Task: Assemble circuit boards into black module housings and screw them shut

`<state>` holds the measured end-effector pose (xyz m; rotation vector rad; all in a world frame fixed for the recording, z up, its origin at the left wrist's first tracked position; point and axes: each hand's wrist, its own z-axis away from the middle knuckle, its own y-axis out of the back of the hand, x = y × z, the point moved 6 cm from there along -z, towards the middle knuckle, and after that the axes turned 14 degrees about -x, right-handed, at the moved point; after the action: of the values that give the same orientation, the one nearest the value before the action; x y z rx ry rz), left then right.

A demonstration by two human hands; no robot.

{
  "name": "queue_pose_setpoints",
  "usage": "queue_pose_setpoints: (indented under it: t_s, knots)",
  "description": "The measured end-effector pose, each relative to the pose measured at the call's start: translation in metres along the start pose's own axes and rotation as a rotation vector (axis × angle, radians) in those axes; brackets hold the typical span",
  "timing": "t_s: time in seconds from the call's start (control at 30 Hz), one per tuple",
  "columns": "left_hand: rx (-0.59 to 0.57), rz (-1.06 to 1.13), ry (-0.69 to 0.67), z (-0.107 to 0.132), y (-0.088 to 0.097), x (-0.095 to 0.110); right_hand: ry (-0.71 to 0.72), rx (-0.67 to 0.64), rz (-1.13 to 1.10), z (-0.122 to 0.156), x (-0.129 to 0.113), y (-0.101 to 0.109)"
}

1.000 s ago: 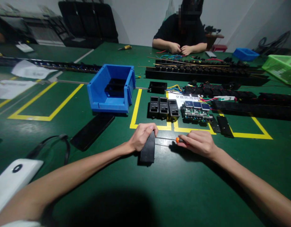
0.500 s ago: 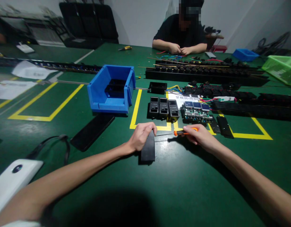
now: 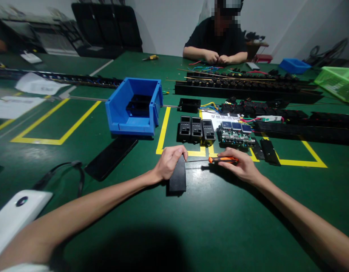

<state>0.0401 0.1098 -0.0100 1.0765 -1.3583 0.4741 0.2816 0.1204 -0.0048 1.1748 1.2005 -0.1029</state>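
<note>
My left hand (image 3: 169, 163) is closed around the upper end of a black plastic housing (image 3: 178, 180), which stands on the green table. In my right hand (image 3: 239, 164) is a screwdriver (image 3: 223, 160) with an orange and black handle, gripped between thumb and fingers. Its thin shaft points left, and the tip meets the housing's right side near my left fingers; the exact contact spot is too small to make out. Beyond my hands stand three black module cases (image 3: 196, 129) in a row. Right of them lie green circuit boards (image 3: 237, 135) with small screens.
A blue bin (image 3: 131, 128) holding black parts stands left of the cases. Near it lies a black phone (image 3: 111, 158); a white device (image 3: 20, 211) is at lower left. Long black strips (image 3: 231, 90) with wires stretch across the back right. A co-worker (image 3: 215, 41) sits opposite, forearms on the table.
The fingers of my right hand have shifted on the screwdriver handle, spreading further apart and showing more of it. My left hand and the housing have stayed in place.
</note>
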Motion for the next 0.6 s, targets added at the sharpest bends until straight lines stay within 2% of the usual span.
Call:
queue_pose_setpoints:
  t_s: [0.13, 0.23, 0.33, 0.6]
  knots:
    - [0.016, 0.015, -0.006, 0.000, 0.001, -0.002, -0.150, -0.017, -0.222, -0.003, 0.005, -0.004]
    - [0.038, 0.035, -0.017, -0.001, 0.002, -0.002, -0.293, -0.110, -0.455, -0.004, 0.006, -0.013]
    - [0.064, 0.068, -0.012, -0.001, 0.003, -0.003, -0.384, -0.180, -0.551, -0.003, 0.006, -0.020]
    - [0.199, 0.149, -0.044, 0.001, 0.006, 0.001, -0.305, -0.055, -0.549, -0.003, 0.006, -0.017]
